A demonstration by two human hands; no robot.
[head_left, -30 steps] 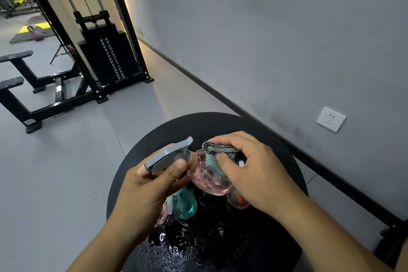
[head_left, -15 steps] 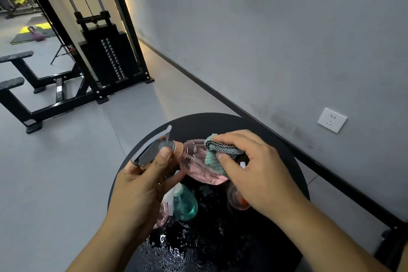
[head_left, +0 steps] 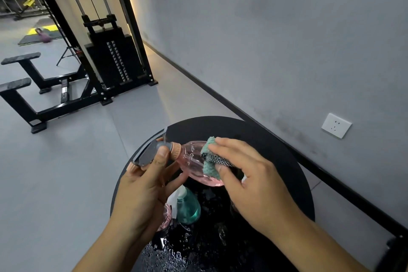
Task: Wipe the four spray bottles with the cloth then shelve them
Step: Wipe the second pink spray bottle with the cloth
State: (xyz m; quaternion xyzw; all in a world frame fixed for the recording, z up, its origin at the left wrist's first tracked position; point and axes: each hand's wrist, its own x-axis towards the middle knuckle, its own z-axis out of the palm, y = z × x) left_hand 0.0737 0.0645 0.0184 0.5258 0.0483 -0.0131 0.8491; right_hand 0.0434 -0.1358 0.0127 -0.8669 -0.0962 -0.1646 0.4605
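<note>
The room I look into is dim and evenly grey. A warm strip of light (head_left: 132, 6) runs down the wall's far edge and spills a pale glow on the floor (head_left: 154, 95) below it. Wet drops on my black table (head_left: 276, 139) catch small white glints. My hands cast only soft shadows. The wide lens bends the wall (head_left: 265, 28) and skirting into slants, and the far gym corner looks soft and washed out.

Your way is lying open over the far half of the round black table (head_left: 254, 132); nearer you, a teal spray bottle (head_left: 187, 207) and water droplets (head_left: 167, 256) are crowding it.
</note>
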